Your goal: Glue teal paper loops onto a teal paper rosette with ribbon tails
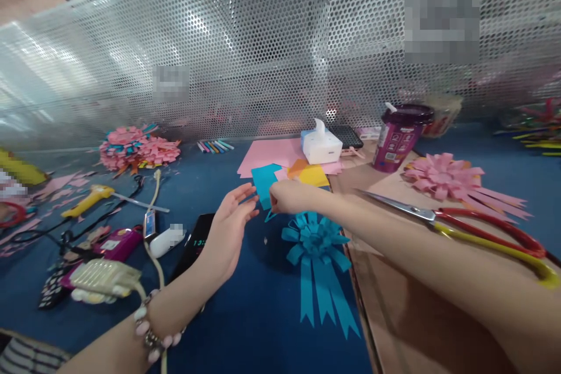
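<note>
My right hand reaches across to the middle of the table, fingers curled together in a pinch. A thin bit of blue paper shows at its fingertips; the grip itself is partly hidden. Behind it lies a blue paper sheet, beside orange-yellow paper. My left hand hovers just to the left, fingers apart, holding nothing. Below my right forearm lies a blue paper rosette with forked ribbon tails pointing toward me.
Scissors and a pink rosette lie right, near a purple cup. A tissue pack sits on pink paper. At left are a yellow glue gun, cables, a power strip and a phone.
</note>
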`<state>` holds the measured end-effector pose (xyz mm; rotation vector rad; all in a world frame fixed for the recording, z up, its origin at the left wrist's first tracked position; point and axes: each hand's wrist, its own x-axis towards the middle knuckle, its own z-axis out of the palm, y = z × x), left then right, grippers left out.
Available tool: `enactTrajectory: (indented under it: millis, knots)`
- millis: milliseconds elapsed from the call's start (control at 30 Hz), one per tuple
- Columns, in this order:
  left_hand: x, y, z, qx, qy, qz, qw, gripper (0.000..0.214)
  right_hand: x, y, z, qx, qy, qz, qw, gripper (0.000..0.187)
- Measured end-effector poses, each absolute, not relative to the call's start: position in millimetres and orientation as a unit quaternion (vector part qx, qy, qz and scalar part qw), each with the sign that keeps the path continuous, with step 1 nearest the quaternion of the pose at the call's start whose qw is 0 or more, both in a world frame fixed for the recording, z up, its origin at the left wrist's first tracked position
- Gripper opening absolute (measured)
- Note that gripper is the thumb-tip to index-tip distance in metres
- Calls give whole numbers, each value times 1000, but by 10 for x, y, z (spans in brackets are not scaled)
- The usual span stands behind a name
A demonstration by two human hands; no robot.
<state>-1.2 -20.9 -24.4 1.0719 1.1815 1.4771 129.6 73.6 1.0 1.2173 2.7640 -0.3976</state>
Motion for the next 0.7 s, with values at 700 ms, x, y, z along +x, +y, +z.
enactTrajectory:
  millis: [700]
  knots:
    - [-2, -196, -214, 407, 439, 489, 635, 28, 1709, 774, 418, 221, 903, -326, -172, 18]
